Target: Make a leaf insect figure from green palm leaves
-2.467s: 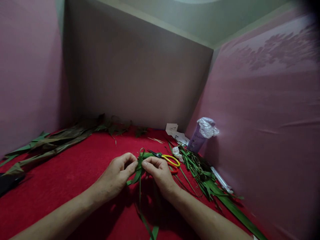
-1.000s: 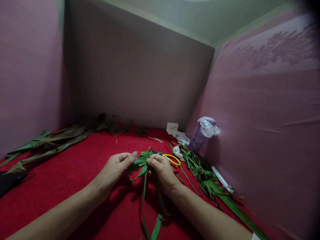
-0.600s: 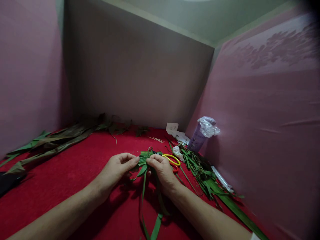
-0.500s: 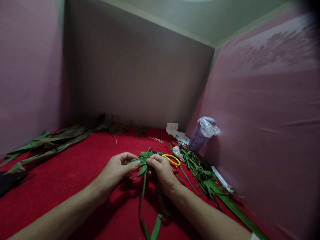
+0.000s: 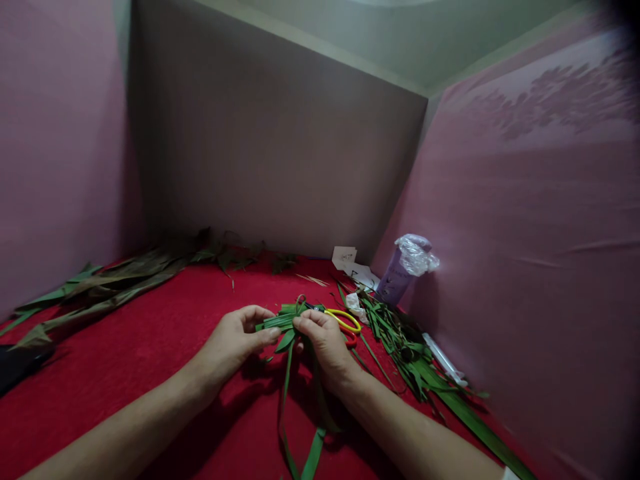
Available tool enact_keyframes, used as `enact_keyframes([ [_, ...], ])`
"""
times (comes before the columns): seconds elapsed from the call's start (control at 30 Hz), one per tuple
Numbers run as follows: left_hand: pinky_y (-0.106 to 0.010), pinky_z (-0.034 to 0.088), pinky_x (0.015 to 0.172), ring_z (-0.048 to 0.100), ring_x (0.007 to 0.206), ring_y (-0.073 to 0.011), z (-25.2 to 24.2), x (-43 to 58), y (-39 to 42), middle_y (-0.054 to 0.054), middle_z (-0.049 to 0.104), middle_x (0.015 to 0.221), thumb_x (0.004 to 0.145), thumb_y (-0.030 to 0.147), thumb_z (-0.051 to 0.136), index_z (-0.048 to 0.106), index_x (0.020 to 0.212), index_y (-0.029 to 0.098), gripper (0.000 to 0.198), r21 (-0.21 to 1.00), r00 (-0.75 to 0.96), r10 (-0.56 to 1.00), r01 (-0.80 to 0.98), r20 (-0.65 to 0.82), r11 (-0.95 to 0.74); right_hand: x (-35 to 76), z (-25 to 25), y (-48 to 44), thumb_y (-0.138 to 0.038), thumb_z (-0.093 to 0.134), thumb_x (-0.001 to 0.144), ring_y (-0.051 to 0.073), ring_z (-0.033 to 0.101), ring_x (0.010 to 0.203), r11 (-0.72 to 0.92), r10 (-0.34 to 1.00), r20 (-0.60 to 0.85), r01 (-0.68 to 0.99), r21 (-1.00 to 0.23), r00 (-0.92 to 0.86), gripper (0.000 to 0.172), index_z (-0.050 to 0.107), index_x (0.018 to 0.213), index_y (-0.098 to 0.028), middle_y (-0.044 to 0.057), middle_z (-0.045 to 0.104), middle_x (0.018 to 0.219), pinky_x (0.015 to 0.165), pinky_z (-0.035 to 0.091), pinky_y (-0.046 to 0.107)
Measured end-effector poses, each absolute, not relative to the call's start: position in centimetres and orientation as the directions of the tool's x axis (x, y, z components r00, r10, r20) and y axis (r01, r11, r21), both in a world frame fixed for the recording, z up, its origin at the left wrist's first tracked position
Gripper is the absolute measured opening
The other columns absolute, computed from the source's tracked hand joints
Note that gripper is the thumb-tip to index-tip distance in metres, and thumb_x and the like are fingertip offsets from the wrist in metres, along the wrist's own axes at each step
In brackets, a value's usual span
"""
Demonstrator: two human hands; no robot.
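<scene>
A small bundle of folded green leaf strips [image 5: 280,323] is held between my two hands above the red cloth. My left hand [image 5: 239,340] grips its left end, thumb in front and fingers behind. My right hand [image 5: 324,343] pinches the bundle's right side between thumb and forefinger. Long leaf strips [image 5: 286,407] hang down from it toward the bottom edge. Just behind my right hand lie scissors [image 5: 356,320] with one yellow and one red handle loop, their blades partly hidden by the bundle and hand.
Large dried leaves [image 5: 120,280] lie at the left on the red cloth [image 5: 150,340]. Cut green leaves [image 5: 395,333] are piled at the right, beside a purple container [image 5: 395,277] topped with clear plastic. White papers [image 5: 357,268] and thin sticks [image 5: 313,279] lie farther back.
My left thumb has shifted slightly down and left along the bundle, showing more of the folded strips. My right hand has hardly moved.
</scene>
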State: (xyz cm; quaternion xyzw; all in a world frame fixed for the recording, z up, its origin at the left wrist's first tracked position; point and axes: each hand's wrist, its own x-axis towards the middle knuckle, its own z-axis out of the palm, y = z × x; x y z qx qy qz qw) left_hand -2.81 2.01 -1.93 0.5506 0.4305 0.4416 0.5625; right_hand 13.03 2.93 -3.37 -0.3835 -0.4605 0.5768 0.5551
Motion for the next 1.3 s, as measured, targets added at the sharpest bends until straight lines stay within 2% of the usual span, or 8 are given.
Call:
enact_keyframes([
  [0.1,-0.023,0.038,0.047,0.050,0.049,-0.0116,-1.5,-2.7,1.8,0.001,0.061,0.061,0.063,0.037,0.072,0.061,0.079,0.016,0.029,1.000,0.212,0.977,-0.014,0.019,-0.016,13.1,-3.5,3.0,-0.028,0.067,0.062,0.006,0.039,0.043,0.040,0.994,0.068,-0.290,-0.956,-0.089,0.021,0.050,0.059,-0.015,-0.006,0.046,0.051,0.041,0.033,0.017],
  [0.3,-0.024,0.043,0.057,0.057,0.066,-0.0157,-0.9,-2.9,2.1,-0.002,0.064,0.073,0.069,0.048,0.063,0.064,0.079,0.017,0.033,0.997,0.001,0.997,-0.011,0.079,-0.079,13.1,-3.9,3.2,-0.029,0.067,0.061,0.006,0.038,0.041,0.025,0.998,0.042,-0.300,-0.954,-0.050,0.024,0.047,0.057,-0.017,-0.007,0.044,0.048,0.040,0.034,0.017],
  [0.47,-0.024,0.044,0.054,0.058,0.064,-0.0167,-1.1,-3.9,3.1,-0.005,0.067,0.069,0.060,0.048,0.070,0.063,0.074,0.016,0.036,0.997,-0.162,0.987,-0.075,-0.004,-0.008,12.8,-4.5,3.6,-0.031,0.067,0.060,0.005,0.036,0.037,0.026,0.998,0.039,-0.288,-0.957,-0.040,0.026,0.046,0.056,-0.017,-0.008,0.044,0.045,0.037,0.031,0.017],
  [0.7,-0.024,0.046,0.053,0.060,0.058,-0.0143,1.7,-5.6,3.8,-0.005,0.068,0.067,0.061,0.036,0.069,0.059,0.078,0.015,0.028,0.989,-0.258,0.960,-0.122,-0.111,0.082,12.3,-4.9,3.7,-0.035,0.066,0.059,0.004,0.033,0.034,0.043,0.997,0.058,-0.266,-0.963,-0.047,0.029,0.043,0.055,-0.018,-0.009,0.037,0.042,0.035,0.028,0.016],
  [0.87,-0.027,0.047,0.055,0.061,0.054,-0.0148,4.0,-7.1,6.1,-0.006,0.068,0.065,0.065,0.034,0.064,0.060,0.074,0.014,0.022,0.996,-0.236,0.971,0.071,-0.042,0.060,12.2,-4.9,3.7,-0.034,0.065,0.060,0.005,0.032,0.034,0.047,0.997,0.062,-0.247,-0.968,-0.055,0.028,0.042,0.053,-0.019,-0.010,0.036,0.040,0.035,0.027,0.017],
  [1.03,-0.031,0.048,0.072,0.062,0.084,-0.0223,4.5,-8.4,12.2,-0.005,0.067,0.075,0.072,0.027,0.064,0.061,0.074,0.015,0.012,0.909,-0.239,0.961,0.417,0.135,-0.024,12.1,-4.9,3.6,-0.033,0.063,0.061,0.006,0.033,0.036,0.051,0.996,0.067,-0.210,-0.976,-0.067,0.027,0.042,0.052,-0.019,-0.008,0.037,0.041,0.036,0.025,0.018],
  [1.17,-0.041,0.049,0.077,0.059,0.092,-0.0214,3.2,-8.4,17.6,-0.007,0.059,0.110,0.084,0.028,0.054,0.057,0.107,0.017,0.025,0.761,-0.167,0.972,0.649,0.164,-0.017,11.9,-6.0,3.9,-0.036,0.061,0.061,0.007,0.032,0.039,0.050,0.996,0.062,-0.198,-0.979,-0.059,0.027,0.041,0.053,-0.020,-0.007,0.036,0.043,0.038,0.023,0.019],
  [1.3,-0.041,0.049,0.078,0.058,0.095,-0.0222,1.8,-7.0,21.5,-0.008,0.057,0.115,0.085,0.028,0.053,0.054,0.112,0.019,0.028,0.640,-0.082,0.976,0.765,0.201,-0.068,11.7,-8.1,4.6,-0.037,0.062,0.059,0.007,0.028,0.041,0.047,0.998,0.056,-0.194,-0.980,-0.040,0.029,0.040,0.051,-0.020,-0.007,0.033,0.043,0.041,0.020,0.020],
])
